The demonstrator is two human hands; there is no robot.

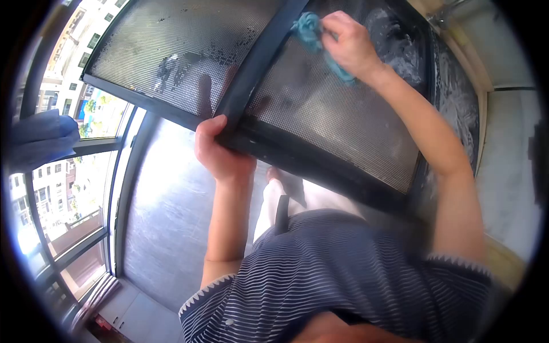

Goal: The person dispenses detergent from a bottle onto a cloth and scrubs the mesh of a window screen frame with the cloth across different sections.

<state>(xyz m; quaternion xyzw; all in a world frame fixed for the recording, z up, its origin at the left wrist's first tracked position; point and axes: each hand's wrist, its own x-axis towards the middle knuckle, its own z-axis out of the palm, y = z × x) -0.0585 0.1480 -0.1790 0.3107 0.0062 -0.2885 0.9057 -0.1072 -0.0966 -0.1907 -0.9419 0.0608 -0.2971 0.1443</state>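
Note:
A dark-framed door panel [337, 128] with ribbed, patterned glass stands tilted across the upper middle of the view. My left hand [223, 151] grips its frame [274, 146] near the vertical bar, thumb up on the near face and the other fingers hidden behind. In my right hand [351, 46] a teal cloth [310, 31] is bunched, and it presses against the glass beside the bar, with a tail of it hanging below. Whitish smears [394, 43] mark the glass to the right of that hand. Wet-looking patches show on the left pane [177, 63].
Tall windows [74, 194] line the left, with buildings outside. A dark blue cloth item [43, 140] hangs by them. Grey floor [166, 217] lies below, and a low cabinet [126, 311] stands at the lower left. Another smeared dark panel [454, 86] and a pale wall [509, 148] are at the right.

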